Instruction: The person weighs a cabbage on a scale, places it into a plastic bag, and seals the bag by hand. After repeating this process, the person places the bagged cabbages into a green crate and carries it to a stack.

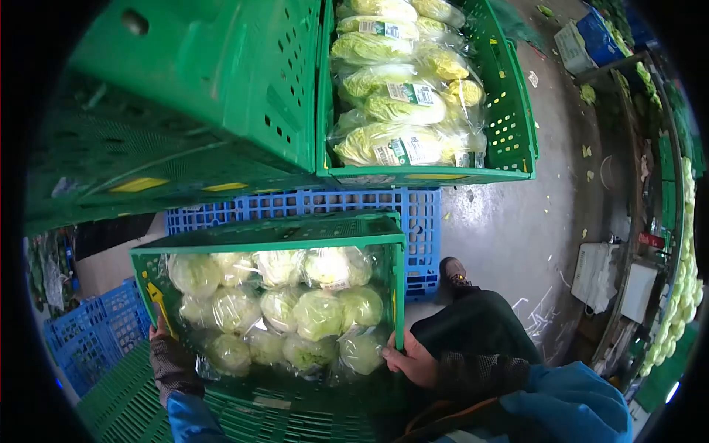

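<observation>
Both hands grip a green plastic crate by its short ends. My left hand is closed at the left end, near a yellow clip, its fingers partly hidden. On the right end, my right hand wraps round the edge with the thumb on the near side. Inside the crate lie several round, pale green lettuces in clear plastic wrap, set in rows. Behind the crate, another green crate holds several long wrapped Chinese cabbages with printed labels.
Blue pallets lie under and beside the crates. More green crates are stacked at the upper left. Leaf scraps lie on the grey floor to the right. A conveyor-like line of pale green vegetables runs along the far right.
</observation>
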Tool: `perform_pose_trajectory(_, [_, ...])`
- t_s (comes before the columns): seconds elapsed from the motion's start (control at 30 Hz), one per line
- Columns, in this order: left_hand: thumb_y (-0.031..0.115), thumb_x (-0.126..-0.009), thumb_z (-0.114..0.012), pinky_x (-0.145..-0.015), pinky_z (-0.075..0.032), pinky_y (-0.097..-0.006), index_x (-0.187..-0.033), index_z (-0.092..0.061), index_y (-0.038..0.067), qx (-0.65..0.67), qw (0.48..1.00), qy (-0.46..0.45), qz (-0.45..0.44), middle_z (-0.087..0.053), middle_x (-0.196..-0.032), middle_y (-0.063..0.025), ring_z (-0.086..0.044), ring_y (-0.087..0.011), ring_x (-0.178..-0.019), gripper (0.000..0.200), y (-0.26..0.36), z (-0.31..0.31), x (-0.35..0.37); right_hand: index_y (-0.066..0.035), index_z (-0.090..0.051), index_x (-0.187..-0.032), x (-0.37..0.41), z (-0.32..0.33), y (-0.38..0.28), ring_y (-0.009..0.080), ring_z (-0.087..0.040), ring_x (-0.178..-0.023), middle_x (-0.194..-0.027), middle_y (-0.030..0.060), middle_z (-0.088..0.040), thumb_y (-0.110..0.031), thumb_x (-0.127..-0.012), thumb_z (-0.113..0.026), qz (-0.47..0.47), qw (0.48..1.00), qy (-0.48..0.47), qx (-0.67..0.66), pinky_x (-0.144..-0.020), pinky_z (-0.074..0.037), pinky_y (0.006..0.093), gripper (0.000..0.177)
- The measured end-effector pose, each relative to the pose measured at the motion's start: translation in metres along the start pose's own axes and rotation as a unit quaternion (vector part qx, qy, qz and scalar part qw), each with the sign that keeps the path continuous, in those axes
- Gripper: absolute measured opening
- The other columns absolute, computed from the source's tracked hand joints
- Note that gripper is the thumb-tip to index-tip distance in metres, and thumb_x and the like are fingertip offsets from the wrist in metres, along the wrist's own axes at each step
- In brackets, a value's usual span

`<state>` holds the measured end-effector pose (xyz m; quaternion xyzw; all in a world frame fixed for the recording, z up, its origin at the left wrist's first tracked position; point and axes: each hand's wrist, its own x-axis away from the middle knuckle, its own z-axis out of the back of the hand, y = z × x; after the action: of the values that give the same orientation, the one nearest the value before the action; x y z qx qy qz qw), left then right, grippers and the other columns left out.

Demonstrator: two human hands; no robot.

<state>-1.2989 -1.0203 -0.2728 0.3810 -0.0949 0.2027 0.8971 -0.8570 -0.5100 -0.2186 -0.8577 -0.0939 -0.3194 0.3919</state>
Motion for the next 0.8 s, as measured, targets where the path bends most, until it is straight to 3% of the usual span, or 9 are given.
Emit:
perform_pose_trajectory(0.17, [0.036,-0.079,-0.068,-0.073,-0.048,-0.0403,-0.122,-0.049,0.009,0.0,1.0,-0.002,-0.011,-0.062,-0.1,-0.0159,-0.06,-0.0313,-0.088,0.054,0.004,-0.02,-0.012,-0.008,-0.04,-0.093,-0.003,0.021,-0.003,0.0084,-0.047,-0.061,-0.069,0.0005,-0.046,-0.006,-0.092,-0.05,0.009,0.999,0.037,-0.021,-0.056,-0.04,0.023,0.01])
perform_pose_trajectory(0.43, [0.038,-0.077,-0.069,-0.076,-0.049,-0.0407,-0.125,-0.047,0.009,0.043,0.996,-0.006,-0.084,-0.061,-0.104,-0.0177,-0.06,-0.0345,-0.093,0.06,-0.025,-0.022,-0.025,-0.008,-0.04,-0.095,-0.001,0.04,0.009,0.0079,-0.045,-0.06,-0.07,0.0014,-0.044,-0.01,-0.093,-0.048,0.038,0.997,0.041,-0.054,-0.054,-0.037,0.0236,0.008])
perform_pose_trajectory(0.53, [0.038,-0.076,-0.071,-0.078,-0.048,-0.0408,-0.128,-0.044,0.009,-0.117,0.991,0.048,-0.047,-0.059,-0.109,-0.0179,-0.058,-0.0354,-0.096,0.066,0.002,-0.03,0.003,-0.005,-0.04,-0.099,-0.001,0.038,0.02,0.0144,-0.051,-0.066,-0.075,0.0074,-0.048,-0.013,-0.092,-0.049,0.02,0.997,0.061,0.036,-0.06,-0.042,0.0295,0.013])
perform_pose_trajectory(0.6, [0.038,-0.075,-0.072,-0.079,-0.048,-0.0409,-0.13,-0.042,0.009,-0.262,0.954,0.134,-0.059,-0.057,-0.111,-0.018,-0.057,-0.0359,-0.098,0.069,0.032,-0.047,0.035,-0.002,-0.04,-0.103,-0.007,0.043,0.034,0.0201,-0.054,-0.071,-0.079,0.0119,-0.05,-0.015,-0.091,-0.05,0.055,0.986,0.083,0.131,-0.066,-0.044,0.0343,0.02])
perform_pose_trajectory(0.63, [0.038,-0.075,-0.073,-0.08,-0.048,-0.0409,-0.131,-0.041,0.009,-0.328,0.924,0.183,-0.075,-0.056,-0.113,-0.018,-0.056,-0.0362,-0.099,0.071,0.041,-0.054,0.056,0.0,-0.04,-0.107,-0.008,0.045,0.032,0.029,-0.056,-0.08,-0.083,0.0172,-0.052,-0.017,-0.09,-0.052,0.04,0.986,0.077,0.145,-0.073,-0.044,0.0384,0.028])
perform_pose_trajectory(0.7, [0.038,-0.074,-0.074,-0.081,-0.048,-0.041,-0.132,-0.039,0.008,-0.414,0.863,0.259,-0.129,-0.054,-0.116,-0.0182,-0.055,-0.0367,-0.102,0.074,0.042,-0.062,0.109,0.001,-0.04,-0.107,-0.007,0.046,0.025,0.0313,-0.057,-0.082,-0.085,0.0189,-0.053,-0.018,-0.09,-0.052,0.046,0.985,0.07,0.152,-0.074,-0.044,0.038,0.028])
perform_pose_trajectory(0.73, [0.038,-0.074,-0.073,-0.084,-0.047,-0.0436,-0.137,-0.032,0.007,-0.403,0.862,0.248,-0.182,-0.049,-0.119,-0.0217,-0.052,-0.0392,-0.105,0.082,0.024,-0.049,0.121,0.001,-0.04,-0.107,-0.006,0.046,0.023,0.0324,-0.058,-0.083,-0.086,0.0197,-0.054,-0.018,-0.09,-0.052,0.047,0.985,0.063,0.155,-0.074,-0.044,0.0378,0.028])
perform_pose_trajectory(0.77, [0.042,-0.073,-0.073,-0.085,-0.046,-0.0467,-0.136,-0.032,0.004,-0.419,0.811,0.315,-0.261,-0.051,-0.113,-0.024,-0.052,-0.0402,-0.103,0.084,0.014,-0.051,0.155,0.001,-0.04,-0.108,-0.008,0.048,0.026,0.0347,-0.058,-0.085,-0.087,0.0207,-0.055,-0.018,-0.09,-0.052,0.049,0.985,0.06,0.156,-0.074,-0.045,0.0384,0.029])
perform_pose_trajectory(0.8, [0.044,-0.073,-0.072,-0.085,-0.046,-0.0465,-0.135,-0.032,0.002,-0.456,0.784,0.362,-0.218,-0.05,-0.113,-0.0246,-0.053,-0.0395,-0.102,0.085,-0.013,-0.046,0.17,0.001,-0.039,-0.109,-0.009,0.049,0.029,0.0371,-0.058,-0.087,-0.088,0.0218,-0.056,-0.018,-0.09,-0.052,0.051,0.985,0.057,0.158,-0.074,-0.045,0.0389,0.03])
